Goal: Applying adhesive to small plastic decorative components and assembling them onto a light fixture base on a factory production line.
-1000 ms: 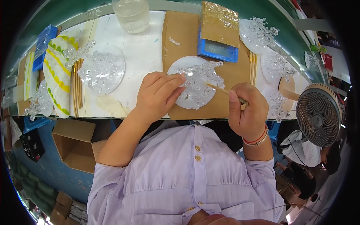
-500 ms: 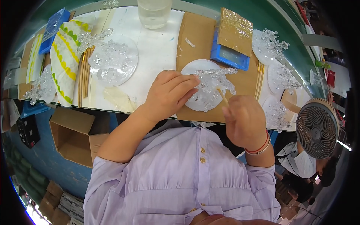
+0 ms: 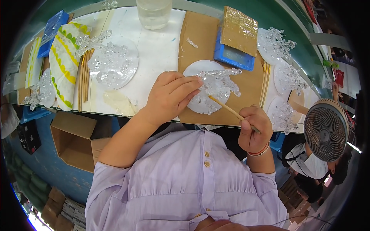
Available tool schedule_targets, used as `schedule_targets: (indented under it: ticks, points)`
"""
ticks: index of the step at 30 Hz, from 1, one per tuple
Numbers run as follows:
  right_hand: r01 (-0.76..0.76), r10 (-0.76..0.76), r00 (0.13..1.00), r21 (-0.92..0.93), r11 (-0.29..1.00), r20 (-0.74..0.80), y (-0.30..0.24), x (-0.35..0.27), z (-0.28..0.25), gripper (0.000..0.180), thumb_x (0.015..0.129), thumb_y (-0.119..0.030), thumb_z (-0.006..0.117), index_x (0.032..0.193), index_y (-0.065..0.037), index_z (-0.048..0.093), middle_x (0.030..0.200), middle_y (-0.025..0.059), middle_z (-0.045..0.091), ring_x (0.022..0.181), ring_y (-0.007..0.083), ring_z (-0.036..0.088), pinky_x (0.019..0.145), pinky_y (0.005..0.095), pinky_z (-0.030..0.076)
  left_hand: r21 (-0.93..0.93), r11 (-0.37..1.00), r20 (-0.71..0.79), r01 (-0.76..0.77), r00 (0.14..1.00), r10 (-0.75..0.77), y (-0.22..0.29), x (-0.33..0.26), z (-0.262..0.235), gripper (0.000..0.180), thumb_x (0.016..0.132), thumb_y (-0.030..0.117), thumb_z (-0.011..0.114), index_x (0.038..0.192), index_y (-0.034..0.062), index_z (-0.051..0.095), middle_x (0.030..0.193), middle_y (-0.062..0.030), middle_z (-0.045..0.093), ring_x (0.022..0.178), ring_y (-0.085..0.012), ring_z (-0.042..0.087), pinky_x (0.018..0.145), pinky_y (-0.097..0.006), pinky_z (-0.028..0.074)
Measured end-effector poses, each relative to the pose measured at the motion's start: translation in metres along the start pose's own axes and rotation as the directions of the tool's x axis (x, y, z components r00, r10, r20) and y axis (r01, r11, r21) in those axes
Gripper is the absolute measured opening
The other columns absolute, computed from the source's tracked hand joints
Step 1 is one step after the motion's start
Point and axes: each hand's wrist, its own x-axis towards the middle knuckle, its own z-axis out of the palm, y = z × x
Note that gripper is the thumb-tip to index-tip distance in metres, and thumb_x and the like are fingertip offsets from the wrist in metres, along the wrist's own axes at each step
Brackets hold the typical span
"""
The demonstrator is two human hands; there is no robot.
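At frame centre, left hand (image 3: 171, 96) fingers press flat on the crystal tree (image 3: 216, 84) on its disc (image 3: 196, 104), right hand (image 3: 252, 129) fisted around a stick (image 3: 227, 109); a hard poke could snap branches.

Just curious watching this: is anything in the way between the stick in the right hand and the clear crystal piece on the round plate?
Nothing visible: the wooden stick in the right hand already reaches the crystal piece, steadied by the left hand.

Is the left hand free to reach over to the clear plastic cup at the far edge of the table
Probably yes. The left hand rests on the glass ornament, and only bare white tabletop lies between it and the clear cup.
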Motion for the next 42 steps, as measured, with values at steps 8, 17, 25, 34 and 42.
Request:
schedule_targets:
  ticks: [8,17,25,34,42]
  points:
    - [-0.099,0.123,0.976,0.136,0.986,-0.18,0.013,-0.015,0.02,0.014,0.097,-0.012,0.052,0.093,-0.001,0.043,0.075,0.0158,0.059,0.057,0.0147,0.052,0.052,0.0248,0.043,-0.01,0.999,-0.02,0.037,0.999,-0.037,0.0,-0.002,0.0,0.029,0.071,0.005,0.074,0.1,0.0096,0.069,0.1,0.0003,0.07,0.081,-0.0187,0.06,0.076,-0.031,0.045]
    - [-0.031,0.035,0.992,0.031,0.999,-0.12,-0.002,0.015,0.018,0.016,0.097,-0.012,0.053,0.095,0.0,0.043,0.072,0.0149,0.059,0.056,0.0136,0.051,0.051,0.0236,0.041,-0.023,0.999,-0.011,0.034,0.999,-0.034,0.001,0.002,0.001,0.028,0.072,0.005,0.074,0.099,0.0095,0.069,0.098,-0.0004,0.07,0.081,-0.019,0.06,0.075,-0.031,0.045]
    - [0.217,-0.102,0.818,0.139,0.966,-0.566,-0.025,-0.019,-0.021,0.022,0.097,-0.022,0.055,0.092,-0.005,0.042,0.068,0.0135,0.055,0.054,0.0168,0.046,0.049,0.028,0.031,-0.029,0.999,-0.001,0.039,0.999,-0.039,0.002,0.002,-0.002,0.029,0.072,0.005,0.074,0.101,0.0098,0.069,0.098,-0.0013,0.069,0.083,-0.0205,0.059,0.077,-0.032,0.045]
    - [-0.062,0.036,0.817,-0.027,0.998,-0.576,0.028,0.015,-0.029,0.01,0.1,-0.013,0.047,0.1,-0.003,0.044,0.085,0.016,0.059,0.063,0.0157,0.052,0.062,0.025,0.045,-0.095,0.988,0.105,0.119,0.988,-0.109,0.001,0.004,-0.003,0.037,0.072,0.004,0.073,0.108,0.013,0.069,0.1,-0.0001,0.069,0.087,-0.0221,0.057,0.08,-0.033,0.043]
    - [-0.148,0.029,0.926,-0.292,0.945,-0.376,0.054,0.032,-0.017,0.01,0.097,-0.008,0.054,0.101,-0.001,0.049,0.092,0.0115,0.063,0.072,0.0123,0.057,0.068,0.0237,0.047,-0.073,0.989,0.16,0.129,0.98,-0.116,-0.001,0.004,-0.005,0.035,0.074,0.005,0.073,0.108,0.0105,0.068,0.107,0.0022,0.069,0.086,-0.0216,0.053,0.078,-0.03,0.044]
